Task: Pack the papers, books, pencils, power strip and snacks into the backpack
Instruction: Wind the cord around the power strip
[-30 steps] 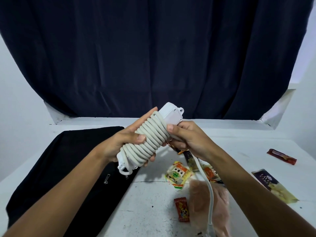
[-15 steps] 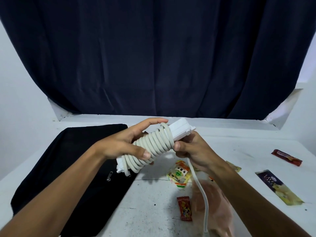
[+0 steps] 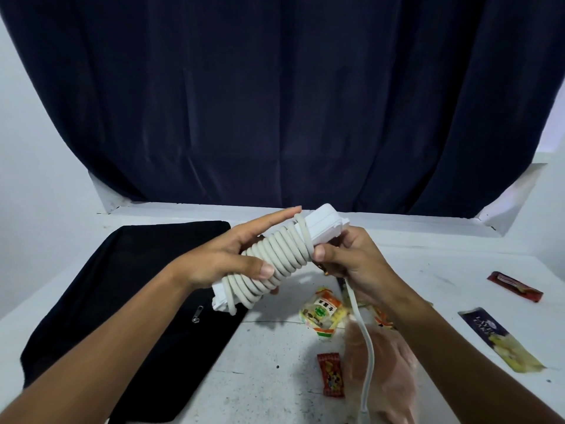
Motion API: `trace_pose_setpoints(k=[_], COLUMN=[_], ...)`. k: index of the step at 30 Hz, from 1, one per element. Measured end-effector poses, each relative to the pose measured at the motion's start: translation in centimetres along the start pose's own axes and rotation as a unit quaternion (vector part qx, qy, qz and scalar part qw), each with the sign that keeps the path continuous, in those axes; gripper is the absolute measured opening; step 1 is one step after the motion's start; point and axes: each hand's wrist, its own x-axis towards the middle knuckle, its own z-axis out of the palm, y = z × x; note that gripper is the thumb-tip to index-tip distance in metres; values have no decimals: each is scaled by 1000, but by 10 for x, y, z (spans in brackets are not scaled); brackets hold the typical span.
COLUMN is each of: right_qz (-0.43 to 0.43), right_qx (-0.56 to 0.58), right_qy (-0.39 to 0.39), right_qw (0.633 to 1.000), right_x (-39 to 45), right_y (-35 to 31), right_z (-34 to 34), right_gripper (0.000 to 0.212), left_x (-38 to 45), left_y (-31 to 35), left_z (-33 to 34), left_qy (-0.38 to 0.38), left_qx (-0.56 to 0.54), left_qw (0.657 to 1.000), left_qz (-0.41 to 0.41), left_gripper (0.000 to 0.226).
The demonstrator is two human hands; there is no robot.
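**What the view hides**

The cord (image 3: 365, 341) runs off the bottom edge below the right hand (image 3: 354, 264), its plug unseen. That hand covers a dark packet (image 3: 340, 283) and part of an orange one (image 3: 383, 319). The backpack (image 3: 128, 301) lies partly beneath the left forearm. Wrapper print is too small to read.

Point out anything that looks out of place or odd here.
Only the power strip: most of its cord is coiled round it, but a loose tail hangs down below the right hand. The snacks lie scattered on the table, none visibly torn or spilled.
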Motion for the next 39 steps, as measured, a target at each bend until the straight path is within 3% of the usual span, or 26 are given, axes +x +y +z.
trace_pose_setpoints(k=[11, 15, 19, 22, 24, 28, 30, 32, 34, 35, 39], right_qz=[70, 169, 243, 236, 197, 52, -4, -41, -76, -82, -8], right_qx=[4, -149, -137, -110, -207, -512, -588, -621, -595, -558, -232], right_qy=[-11, -13, -39, -31, -30, -15, -22, -31, -43, -53, -96], right_qw=[998, 974, 959, 965, 958, 857, 809, 782, 799, 824, 968], right_x=[4, 0, -17, -28, -27, -16, -10, -3, 7, 13, 28], right_y=[-12, -24, -25, -35, -47, -64, -75, -88, -96, -96, -75], right_z=[11, 5, -2, 2, 7, 21, 23, 17, 8, 2, -17], right_gripper=[25, 40, 19, 15, 10, 23, 29, 22, 15, 14, 9], left_x=[4, 6, 2, 1, 4, 14, 18, 17, 13, 11, 1], left_y=[-11, -3, 9, 15, 12, 6, 7, 10, 12, 13, 9], left_z=[-1, -15, -40, -56, -57, -47, -40, -33, -28, -25, -8], left_qy=[38, 82, 170, 182, 163, 116, 69, 10, -39, -61, -94], left_qx=[-112, 3, 21, 168, 247, 303, 347, 358, 338, 315, 149], left_qw=[993, 997, 985, 968, 953, 941, 927, 922, 928, 936, 982], left_qz=[-5, -2, 11, -27, -60, -97, -123, -150, -155, -145, -65], left_gripper=[81, 76, 76, 74, 77, 79, 79, 76, 74, 73, 79])
